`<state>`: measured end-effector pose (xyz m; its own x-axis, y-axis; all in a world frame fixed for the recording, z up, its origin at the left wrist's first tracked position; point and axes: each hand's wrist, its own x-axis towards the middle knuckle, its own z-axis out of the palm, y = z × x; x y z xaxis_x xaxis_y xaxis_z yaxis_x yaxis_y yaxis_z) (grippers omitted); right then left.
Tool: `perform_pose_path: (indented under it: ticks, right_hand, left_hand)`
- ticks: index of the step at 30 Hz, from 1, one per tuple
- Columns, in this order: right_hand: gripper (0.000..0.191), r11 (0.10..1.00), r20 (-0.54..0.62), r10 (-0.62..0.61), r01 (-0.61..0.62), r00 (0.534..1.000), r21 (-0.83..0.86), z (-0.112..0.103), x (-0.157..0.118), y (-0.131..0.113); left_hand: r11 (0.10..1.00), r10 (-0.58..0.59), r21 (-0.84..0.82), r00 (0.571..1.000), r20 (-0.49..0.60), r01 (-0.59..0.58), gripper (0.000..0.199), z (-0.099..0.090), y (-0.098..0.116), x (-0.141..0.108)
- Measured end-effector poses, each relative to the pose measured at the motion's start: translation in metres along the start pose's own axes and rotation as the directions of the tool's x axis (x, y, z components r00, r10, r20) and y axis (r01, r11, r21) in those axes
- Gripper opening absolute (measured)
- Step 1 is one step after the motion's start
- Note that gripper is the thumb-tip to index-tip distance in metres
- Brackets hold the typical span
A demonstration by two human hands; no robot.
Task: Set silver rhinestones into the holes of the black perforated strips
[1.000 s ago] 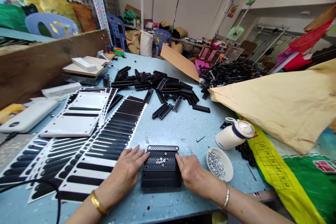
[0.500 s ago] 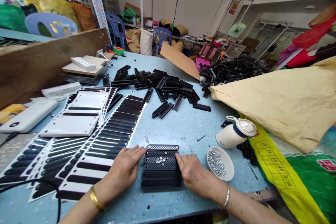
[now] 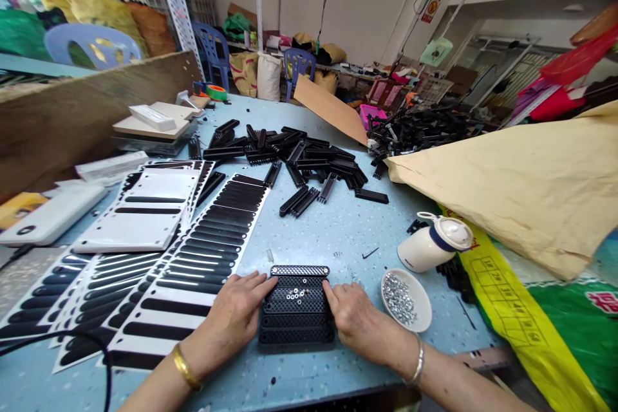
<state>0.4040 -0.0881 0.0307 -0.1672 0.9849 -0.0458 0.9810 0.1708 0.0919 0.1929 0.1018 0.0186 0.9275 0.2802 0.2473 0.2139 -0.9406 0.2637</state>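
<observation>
Several black textured plastic strips (image 3: 297,320) lie side by side in a block near the table's front edge. Small silver nuts (image 3: 296,294) are scattered on top of the block's middle. At the block's upper left, my left hand (image 3: 236,309) has its fingers stretched out, with the index fingertip on the end of the second strip. On the opposite end, the extended index finger of my right hand (image 3: 355,315) touches the same strip, its other fingers bent. Neither hand holds anything. Right of my right hand stands a white bowl (image 3: 425,312) of small metal pieces (image 3: 400,296).
Sheets of black strip-shaped stickers (image 3: 193,270) cover the table's left side. A heap of black plastic parts (image 3: 299,154) lies beyond the block. A white lidded cup (image 3: 422,248) stands behind the bowl, near brown paper (image 3: 512,174). A thin black hex key (image 3: 370,253) lies nearby.
My left hand has shifted slightly right, and its index fingertip has moved from the front strip's end onto the second strip. My right hand stays about where it was.
</observation>
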Motion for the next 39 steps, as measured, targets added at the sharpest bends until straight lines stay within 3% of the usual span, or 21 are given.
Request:
perform_pose_path:
  ticks: [10,19,30,39]
  right_hand:
    - [0.067,1.0,0.009,-0.013,0.013,1.0,0.02,-0.002,0.0,0.0]
    - [0.067,1.0,0.022,-0.015,0.015,1.0,0.018,-0.009,0.0,0.0]
    - [0.068,1.0,0.026,-0.005,0.004,1.0,0.024,-0.004,0.001,0.001]
    - [0.062,0.992,0.005,0.036,-0.036,0.999,0.118,-0.005,0.002,0.004]
  left_hand:
    - [0.999,0.007,-0.04,0.996,-0.084,-0.01,0.05,0.003,-0.008,-0.004]
    - [0.995,0.051,0.084,0.998,-0.031,-0.048,0.054,0.003,-0.009,-0.008]
    - [1.0,0.008,0.017,1.0,0.008,-0.008,0.058,0.011,-0.016,-0.02]
    - [1.0,0.027,0.015,0.999,0.025,-0.027,0.052,-0.002,-0.014,-0.012]
